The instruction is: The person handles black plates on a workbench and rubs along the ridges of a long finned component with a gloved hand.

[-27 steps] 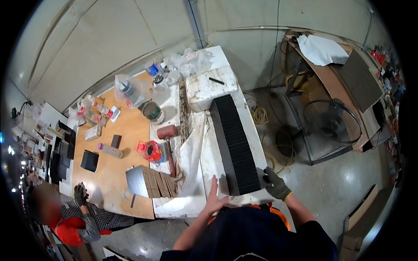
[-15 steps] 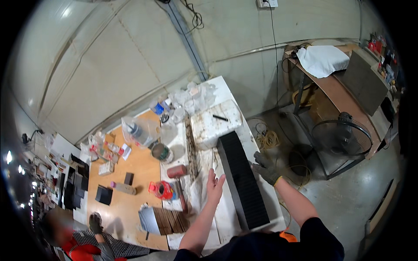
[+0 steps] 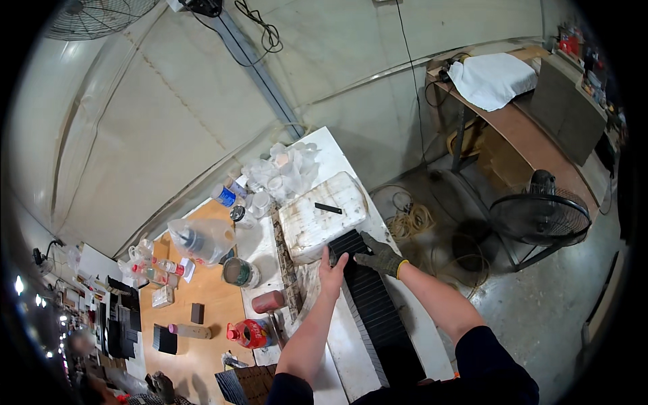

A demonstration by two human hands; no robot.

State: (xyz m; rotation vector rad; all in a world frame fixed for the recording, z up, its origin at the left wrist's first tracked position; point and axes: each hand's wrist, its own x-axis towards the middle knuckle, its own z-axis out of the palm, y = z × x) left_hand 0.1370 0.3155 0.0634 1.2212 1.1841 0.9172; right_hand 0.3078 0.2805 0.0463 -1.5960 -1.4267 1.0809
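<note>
A long row of thin black plates (image 3: 378, 304), packed face to face, lies along the white table in front of me. My left hand (image 3: 331, 275), bare, grips its far end from the left, with the thumb over the top edge. Opposite it, my right hand (image 3: 382, 258), in a dark grey glove with a yellow cuff, holds the same end from the right. Just beyond both hands sits a stained white foam block (image 3: 320, 229). On that block rests a small black strip (image 3: 329, 208).
Left of the row are a dirty wooden strip (image 3: 287, 266), a red-brown cylinder (image 3: 268, 302), a tin can (image 3: 240, 273) and a red bottle (image 3: 250, 333). A co-worker's gloved hand (image 3: 160, 386) is at lower left. A black fan (image 3: 540, 209) and coiled hose (image 3: 412, 219) are at right.
Both hands, apart from the row's sides before, have moved to its far end and closed on it. My view has shifted; the row and table appear lower.
</note>
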